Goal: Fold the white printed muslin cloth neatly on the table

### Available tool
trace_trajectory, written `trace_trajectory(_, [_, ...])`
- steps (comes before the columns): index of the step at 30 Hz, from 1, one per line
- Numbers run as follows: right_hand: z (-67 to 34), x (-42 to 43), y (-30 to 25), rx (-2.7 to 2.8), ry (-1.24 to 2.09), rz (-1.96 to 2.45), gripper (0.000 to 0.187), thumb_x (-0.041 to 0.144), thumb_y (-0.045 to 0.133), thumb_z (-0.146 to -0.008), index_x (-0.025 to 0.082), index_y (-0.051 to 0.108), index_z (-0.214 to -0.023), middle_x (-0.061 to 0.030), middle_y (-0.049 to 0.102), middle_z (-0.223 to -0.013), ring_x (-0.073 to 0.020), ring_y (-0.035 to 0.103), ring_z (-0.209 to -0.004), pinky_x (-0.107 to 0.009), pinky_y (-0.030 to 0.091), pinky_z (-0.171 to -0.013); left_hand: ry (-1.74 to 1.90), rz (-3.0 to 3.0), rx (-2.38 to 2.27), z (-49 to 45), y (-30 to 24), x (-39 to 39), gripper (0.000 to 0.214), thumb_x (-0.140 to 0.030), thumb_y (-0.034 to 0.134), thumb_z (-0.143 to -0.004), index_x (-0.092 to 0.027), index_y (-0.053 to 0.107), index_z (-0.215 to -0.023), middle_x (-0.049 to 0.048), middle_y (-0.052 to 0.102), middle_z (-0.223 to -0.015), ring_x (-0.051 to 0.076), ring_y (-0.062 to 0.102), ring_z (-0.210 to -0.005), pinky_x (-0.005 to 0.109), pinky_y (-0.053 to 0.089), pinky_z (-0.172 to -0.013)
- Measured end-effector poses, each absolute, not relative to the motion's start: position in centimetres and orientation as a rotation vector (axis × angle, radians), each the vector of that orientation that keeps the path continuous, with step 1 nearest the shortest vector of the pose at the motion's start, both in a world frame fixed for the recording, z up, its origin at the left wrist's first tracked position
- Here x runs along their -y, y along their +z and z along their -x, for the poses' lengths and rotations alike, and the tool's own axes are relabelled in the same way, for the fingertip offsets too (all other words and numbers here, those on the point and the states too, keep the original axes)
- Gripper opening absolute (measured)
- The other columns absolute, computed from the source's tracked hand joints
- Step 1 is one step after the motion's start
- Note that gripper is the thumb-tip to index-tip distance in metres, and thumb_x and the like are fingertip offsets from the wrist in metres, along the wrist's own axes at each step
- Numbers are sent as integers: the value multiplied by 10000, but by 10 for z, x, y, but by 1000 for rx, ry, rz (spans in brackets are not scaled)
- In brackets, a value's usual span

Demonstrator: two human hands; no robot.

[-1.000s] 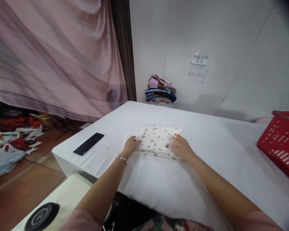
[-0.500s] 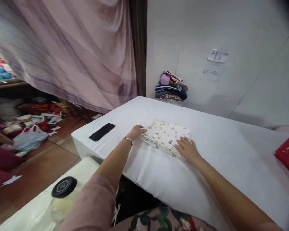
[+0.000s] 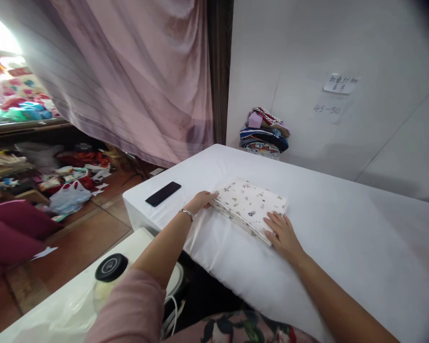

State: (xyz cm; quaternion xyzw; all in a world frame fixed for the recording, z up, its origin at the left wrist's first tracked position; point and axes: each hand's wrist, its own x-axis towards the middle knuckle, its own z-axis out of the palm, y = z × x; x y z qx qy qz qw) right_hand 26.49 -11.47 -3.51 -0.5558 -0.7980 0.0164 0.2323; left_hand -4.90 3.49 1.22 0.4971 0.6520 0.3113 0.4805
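A folded white cloth [image 3: 248,202] with a small scattered print lies on the white-covered table [image 3: 329,228], its layered edges facing me. At its left corner, my left hand [image 3: 202,201] has its fingers closed on the edge, a bracelet around the wrist. My right hand [image 3: 282,233] rests on the cloth's right side with its fingers spread out flat. The undersides of the left fingers are hidden.
A black phone [image 3: 163,193] lies on the table's left part. Left of me, a lower white surface [image 3: 62,290] holds a black-lidded jar [image 3: 111,267]. Folded fabrics [image 3: 263,133] are stacked behind the table, by the wall. Pink seats [image 3: 17,233] stand at left.
The view has turned left, so the red basket at right is nearly gone. The cloth's front edge looks straighter, and my right hand has shifted slightly toward its near right corner.
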Motion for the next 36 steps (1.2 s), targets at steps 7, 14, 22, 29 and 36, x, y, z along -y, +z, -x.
trace_trajectory(7, [-253,116,-25,2398,25,1259,512,464,458,-870,212,459,-1315,-114,459,-1360,-255,380,-1279,-521,188,-1079,962,-1282,-1724,42,8,-66,537,-274,667,-682,-124,518,-1177,118,657,-1022,198,630,-895,260,489,-707])
trace_trajectory(14, [-228,105,-16,2422,83,1249,473,370,495,-848,215,476,-1295,-111,506,-1315,-246,440,-1223,-500,220,-1065,1065,-1357,-1906,39,-2,-76,577,-330,641,-718,-106,468,-1221,165,587,-1171,256,516,-1138,325,383,-949])
trace_trajectory(22, [-232,108,-22,2421,42,1228,486,374,481,-862,201,456,-1316,-119,478,-1339,-260,409,-1240,-490,240,-1051,1208,-1482,-1945,38,-8,-16,474,-376,545,-787,-134,506,-1192,143,530,-1226,211,561,-1019,315,439,-875])
trace_trajectory(29, [-231,109,-21,2396,58,1234,486,376,488,-857,211,461,-1313,-116,474,-1345,-270,375,-1268,-518,217,-1052,1081,-1696,-1465,-4,-12,66,199,-304,535,-764,-188,660,-865,26,674,-810,151,599,-725,270,470,-695])
trace_trajectory(36, [-227,110,-13,2123,175,1283,318,316,433,-887,256,601,-1151,-59,626,-1161,-221,510,-1151,-472,281,-1030,1033,-1664,-1391,-29,-19,113,169,-291,552,-744,-202,644,-854,-2,662,-740,136,588,-669,256,459,-641])
